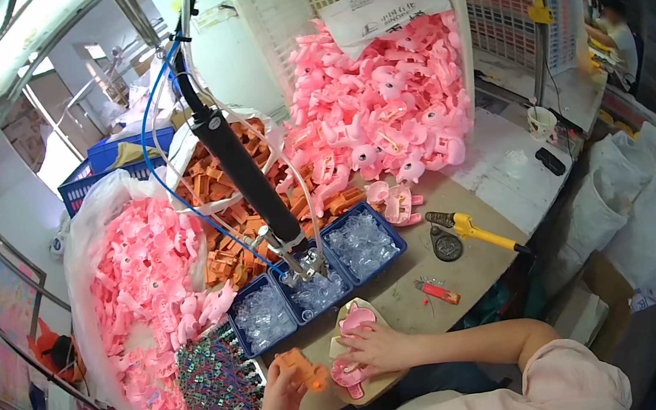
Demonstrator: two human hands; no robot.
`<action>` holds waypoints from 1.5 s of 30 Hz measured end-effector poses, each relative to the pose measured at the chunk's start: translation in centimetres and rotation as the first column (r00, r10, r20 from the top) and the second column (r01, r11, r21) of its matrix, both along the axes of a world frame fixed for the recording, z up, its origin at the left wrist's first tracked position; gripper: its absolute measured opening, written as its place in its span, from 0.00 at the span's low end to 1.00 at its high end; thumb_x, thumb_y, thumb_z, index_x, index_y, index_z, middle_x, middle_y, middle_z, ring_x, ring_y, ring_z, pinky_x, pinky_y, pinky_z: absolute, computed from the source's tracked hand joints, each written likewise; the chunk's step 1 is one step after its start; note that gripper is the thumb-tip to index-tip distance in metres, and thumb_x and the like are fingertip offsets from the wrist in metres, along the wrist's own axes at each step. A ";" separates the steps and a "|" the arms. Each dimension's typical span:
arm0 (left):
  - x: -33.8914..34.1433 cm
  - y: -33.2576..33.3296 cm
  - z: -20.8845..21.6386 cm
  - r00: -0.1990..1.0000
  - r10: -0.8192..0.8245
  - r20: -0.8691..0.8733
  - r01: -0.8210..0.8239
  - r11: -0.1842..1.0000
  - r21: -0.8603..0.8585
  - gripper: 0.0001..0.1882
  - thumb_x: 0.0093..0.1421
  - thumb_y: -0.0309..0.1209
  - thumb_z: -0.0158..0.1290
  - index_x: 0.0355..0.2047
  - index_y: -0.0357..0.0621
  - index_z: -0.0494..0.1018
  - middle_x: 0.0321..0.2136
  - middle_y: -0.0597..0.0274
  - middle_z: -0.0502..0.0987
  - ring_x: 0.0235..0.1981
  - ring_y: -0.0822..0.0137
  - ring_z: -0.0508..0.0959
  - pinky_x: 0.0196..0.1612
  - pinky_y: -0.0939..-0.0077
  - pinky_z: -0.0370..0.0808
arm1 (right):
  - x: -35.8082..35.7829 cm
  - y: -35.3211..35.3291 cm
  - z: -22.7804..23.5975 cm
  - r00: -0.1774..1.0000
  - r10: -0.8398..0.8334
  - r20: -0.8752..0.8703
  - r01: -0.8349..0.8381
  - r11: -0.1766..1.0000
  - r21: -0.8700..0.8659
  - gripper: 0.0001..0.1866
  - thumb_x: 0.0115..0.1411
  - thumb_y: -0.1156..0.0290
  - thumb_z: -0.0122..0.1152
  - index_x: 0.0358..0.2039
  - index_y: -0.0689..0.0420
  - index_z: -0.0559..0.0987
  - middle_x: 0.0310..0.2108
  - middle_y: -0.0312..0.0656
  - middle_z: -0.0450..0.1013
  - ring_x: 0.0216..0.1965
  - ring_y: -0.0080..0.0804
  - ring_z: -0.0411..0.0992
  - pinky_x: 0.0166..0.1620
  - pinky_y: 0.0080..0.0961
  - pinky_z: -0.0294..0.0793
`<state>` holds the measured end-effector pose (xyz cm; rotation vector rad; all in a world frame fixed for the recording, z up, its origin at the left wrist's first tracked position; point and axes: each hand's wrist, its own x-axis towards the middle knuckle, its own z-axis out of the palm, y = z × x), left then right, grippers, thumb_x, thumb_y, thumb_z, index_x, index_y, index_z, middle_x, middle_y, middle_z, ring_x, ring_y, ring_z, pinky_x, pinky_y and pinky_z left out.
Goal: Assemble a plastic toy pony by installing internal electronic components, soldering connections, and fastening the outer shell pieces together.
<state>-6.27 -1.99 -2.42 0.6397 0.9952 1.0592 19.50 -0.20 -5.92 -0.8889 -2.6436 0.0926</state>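
Note:
My left hand pinches an orange plastic part, holding it up beside a cream-coloured fixture. In that fixture lies a pink plastic toy shell, its hollow side up. My right hand reaches across from the right, fingers curled over the shell's middle and hiding part of it. Just beyond the fixture stand blue bins with small clear plastic pieces. A black powered screwdriver hangs over them, its tip down at the middle bin.
Pink shells heap at left and in a white crate behind; orange parts pile between. Wired circuit boards lie near my left arm. To the right are a yellow-handled tool, a black roll and a red cutter.

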 end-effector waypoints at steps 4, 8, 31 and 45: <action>5.1 1.8 1.6 0.974 0.203 0.104 -0.220 0.955 0.197 0.19 0.58 0.26 0.47 0.50 0.47 0.62 0.45 0.62 0.70 0.45 0.64 0.73 0.49 0.68 0.70 | -0.3 -1.1 4.0 0.720 -0.557 -0.415 -0.047 0.557 -0.829 0.32 0.56 0.58 0.58 0.58 0.56 0.61 0.53 0.51 0.63 0.51 0.43 0.67 0.51 0.33 0.66; 10.6 -1.7 1.4 0.917 0.287 0.275 -0.336 0.930 0.149 0.21 0.59 0.28 0.48 0.52 0.42 0.59 0.49 0.57 0.67 0.49 0.65 0.70 0.52 0.69 0.69 | -2.2 -0.6 1.5 0.464 -0.534 -0.707 -0.248 0.688 -0.682 0.39 0.52 0.60 0.64 0.59 0.60 0.56 0.48 0.50 0.67 0.47 0.35 0.69 0.48 0.27 0.69; 6.2 -1.7 4.3 0.994 -0.087 0.062 0.087 0.996 0.007 0.21 0.57 0.34 0.54 0.47 0.35 0.67 0.41 0.60 0.75 0.40 0.72 0.75 0.44 0.77 0.71 | -0.2 1.2 7.8 0.608 -0.520 -0.600 -0.593 0.205 -0.778 0.41 0.50 0.75 0.65 0.61 0.57 0.54 0.52 0.40 0.62 0.53 0.28 0.62 0.54 0.28 0.63; 6.7 -1.0 1.5 0.999 0.012 -0.051 -0.013 1.000 -0.014 0.23 0.54 0.27 0.56 0.49 0.32 0.65 0.38 0.56 0.75 0.36 0.74 0.75 0.39 0.81 0.72 | -0.5 2.3 6.0 0.896 -0.200 -0.396 0.133 0.972 -0.192 0.09 0.47 0.79 0.63 0.31 0.62 0.75 0.28 0.42 0.71 0.28 0.34 0.69 0.32 0.25 0.67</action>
